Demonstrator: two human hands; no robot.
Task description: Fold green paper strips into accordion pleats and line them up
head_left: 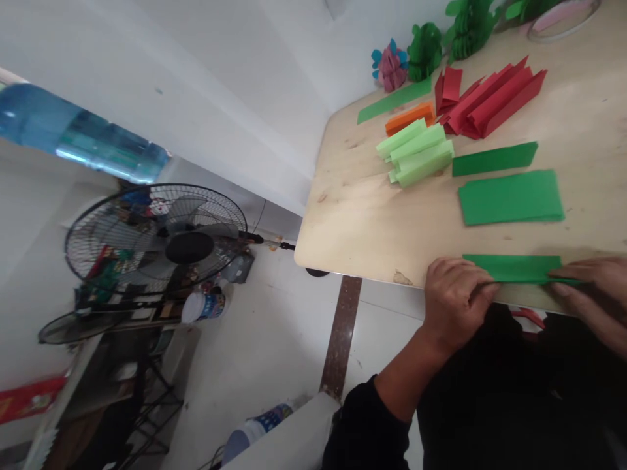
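A green paper strip (519, 266), folded lengthwise, lies at the table's front edge between my hands. My left hand (455, 297) is closed with thumb and fingers pinching the strip's left end. At its right end my right hand (595, 294) grips the paper between thumb and fingers, partly cut off by the frame's edge. Just behind lies a flat green paper stack (512, 197), and beyond that a narrow folded green strip (494, 159).
On the wooden table (353, 215) are light green folded papers (416, 153), an orange one (409, 119), red folded papers (494, 98) and a long green strip (394, 100). Paper figures (424, 51) line the wall. A fan (189, 248) stands left of the table.
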